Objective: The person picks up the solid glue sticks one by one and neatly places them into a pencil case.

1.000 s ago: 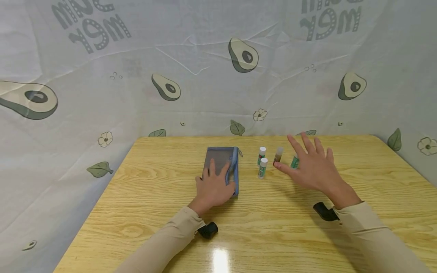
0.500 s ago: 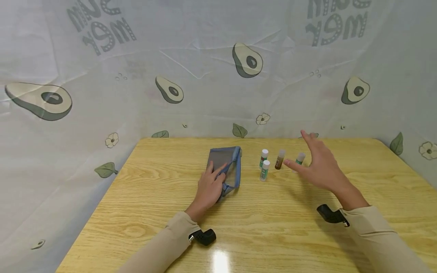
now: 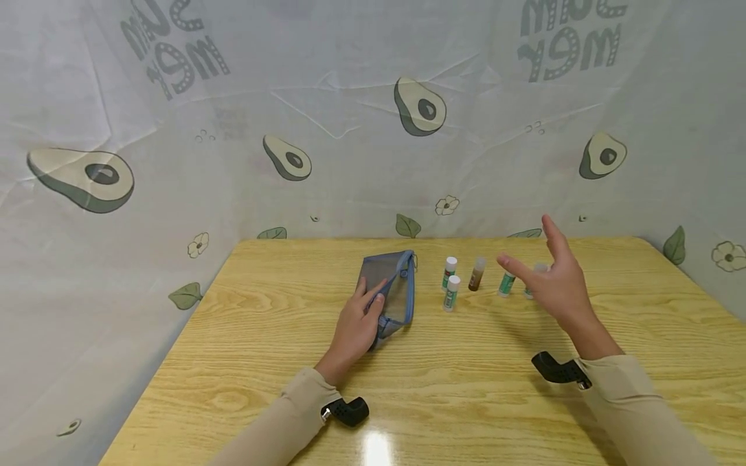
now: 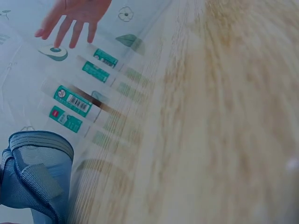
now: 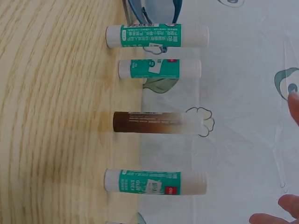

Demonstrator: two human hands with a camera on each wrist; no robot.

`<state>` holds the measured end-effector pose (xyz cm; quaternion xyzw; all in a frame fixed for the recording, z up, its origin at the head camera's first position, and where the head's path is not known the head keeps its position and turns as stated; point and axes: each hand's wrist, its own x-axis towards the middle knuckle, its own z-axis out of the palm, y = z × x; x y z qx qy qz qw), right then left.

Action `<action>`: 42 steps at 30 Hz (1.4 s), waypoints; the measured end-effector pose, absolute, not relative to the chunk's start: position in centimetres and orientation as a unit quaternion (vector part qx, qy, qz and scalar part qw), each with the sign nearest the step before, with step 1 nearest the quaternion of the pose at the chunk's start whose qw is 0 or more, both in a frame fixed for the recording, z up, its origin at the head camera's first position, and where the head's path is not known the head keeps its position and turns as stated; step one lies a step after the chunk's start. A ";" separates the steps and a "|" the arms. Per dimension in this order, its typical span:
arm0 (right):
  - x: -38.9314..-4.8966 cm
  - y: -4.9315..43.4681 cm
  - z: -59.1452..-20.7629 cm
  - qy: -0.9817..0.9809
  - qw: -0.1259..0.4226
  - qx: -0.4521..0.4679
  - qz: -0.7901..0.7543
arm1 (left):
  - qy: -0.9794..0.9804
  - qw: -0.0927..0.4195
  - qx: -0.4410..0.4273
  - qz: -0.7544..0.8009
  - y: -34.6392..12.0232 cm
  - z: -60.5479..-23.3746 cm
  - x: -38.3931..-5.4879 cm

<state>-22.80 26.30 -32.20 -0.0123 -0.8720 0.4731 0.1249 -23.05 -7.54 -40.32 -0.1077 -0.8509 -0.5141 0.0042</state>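
Observation:
My left hand (image 3: pixel 354 327) grips the near left part of a blue-grey mesh zipper pouch (image 3: pixel 396 294), whose mouth gapes on its right side. The pouch's trimmed edge (image 4: pixel 42 140) also rises at the left wrist view's lower left. My right hand (image 3: pixel 559 285) hovers with thumb and fingers spread, touching nothing. Below and beside it stand upright green-and-white glue sticks: one glue stick (image 3: pixel 506 283) shows left of the thumb's base, while another (image 3: pixel 531 289) is partly hidden by the hand. Further left are a brown, clear-capped tube (image 3: pixel 476 274) and two white-capped glue sticks (image 3: pixel 451 293).
A wooden table (image 3: pixel 233 362) carries everything. Behind it hangs a pale cloth (image 3: pixel 350 194) printed with avocados, along the table's back edge. A black wrist-camera mount (image 3: pixel 350 411) sits at the left cuff, and a matching mount (image 3: pixel 556 369) at the right.
My left hand has gone from lying spread on the pouch to gripping it, and the pouch's mouth has widened. My right hand has shifted right, uncovering a glue stick.

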 end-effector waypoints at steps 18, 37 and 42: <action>-23.8 28.7 -34.7 -0.854 0.028 -0.092 0.511 | -0.845 -0.013 -0.092 -0.527 -7.7 -40.1 -23.3; -23.7 29.1 -36.6 -0.875 0.044 -0.160 0.455 | -0.845 -0.016 -0.087 -0.528 -7.6 -40.3 -23.4; -23.7 29.3 -36.9 -0.877 0.048 -0.164 0.450 | -0.843 -0.017 -0.088 -0.530 -7.6 -40.3 -23.4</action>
